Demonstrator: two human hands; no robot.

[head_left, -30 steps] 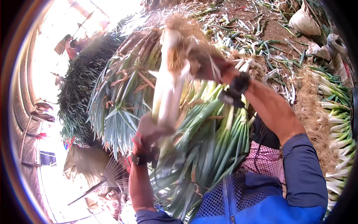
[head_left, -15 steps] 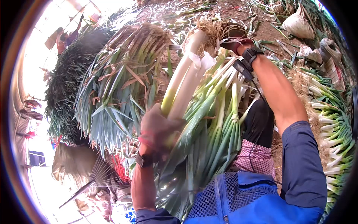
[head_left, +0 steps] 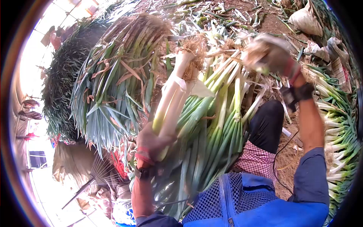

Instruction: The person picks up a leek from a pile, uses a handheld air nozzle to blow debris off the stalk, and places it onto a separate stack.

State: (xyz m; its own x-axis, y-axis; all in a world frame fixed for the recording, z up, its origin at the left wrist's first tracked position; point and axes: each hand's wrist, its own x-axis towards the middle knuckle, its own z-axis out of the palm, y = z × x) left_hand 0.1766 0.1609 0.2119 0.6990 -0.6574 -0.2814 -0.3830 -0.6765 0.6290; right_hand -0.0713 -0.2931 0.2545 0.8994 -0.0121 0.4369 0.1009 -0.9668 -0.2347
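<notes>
My gloved left hand (head_left: 153,142) is closed around the lower part of a few thick leeks (head_left: 170,102). Their white shafts slant up and away, with stringy roots (head_left: 194,51) at the far end. A loose pale skin hangs from the shafts. Off to the right, my gloved right hand (head_left: 274,56) is smeared by motion; a pale brown blur at its fingers cannot be made out. Below and between the hands lies a heap of trimmed-looking leeks (head_left: 227,106), white ends away from me and green leaves toward my lap.
At left stands a big bundle of leeks with dry leaves (head_left: 117,79), and a darker green stack (head_left: 68,83) behind it. A wire rake (head_left: 92,179) lies at lower left. Rows of pale-stemmed leeks (head_left: 336,151) line the right side. A whitish sack (head_left: 306,19) sits at the far right.
My right hand has swung right, away from the root end of the held leeks. My left hand and the leeks have shifted slightly left; a skin on the shafts now hangs looser.
</notes>
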